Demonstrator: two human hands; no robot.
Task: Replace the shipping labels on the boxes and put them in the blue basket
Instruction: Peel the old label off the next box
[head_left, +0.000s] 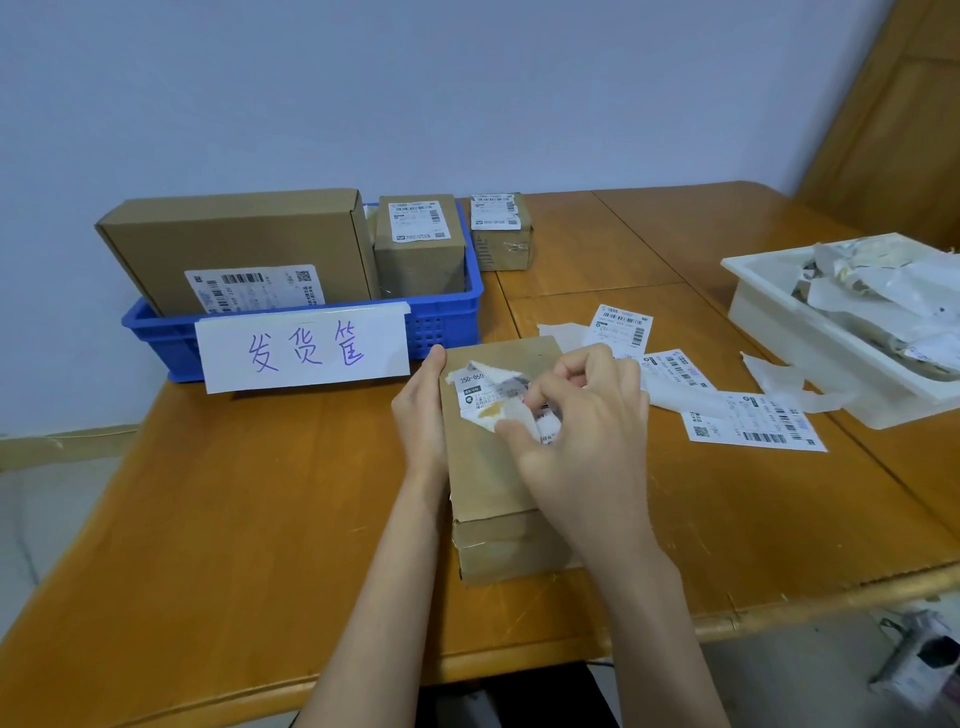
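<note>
A brown box (493, 467) lies flat near the front edge of the wooden table (234, 519), its old label (485, 395) torn and half peeled. The left hand (423, 410) lies along the box's left edge, fingers straight, steadying it. The right hand (576, 415) is curled over the label, thumb and fingers pinching a lifted white scrap, and it hides the label's right part. Just beyond and to the right, fresh labels (753, 423) and pieces of backing paper (779, 379) are strewn on the table. Farther right stands a white tray (769, 322) full of crumpled paper waste. To the left, behind a handwritten paper sign (304, 348) stuck to its front, the blue basket (447, 317) holds a big box (239, 244) and a smaller one (420, 244), both labelled. A small labelled box (501, 231) stands on the table just right of the basket, near the wall.
</note>
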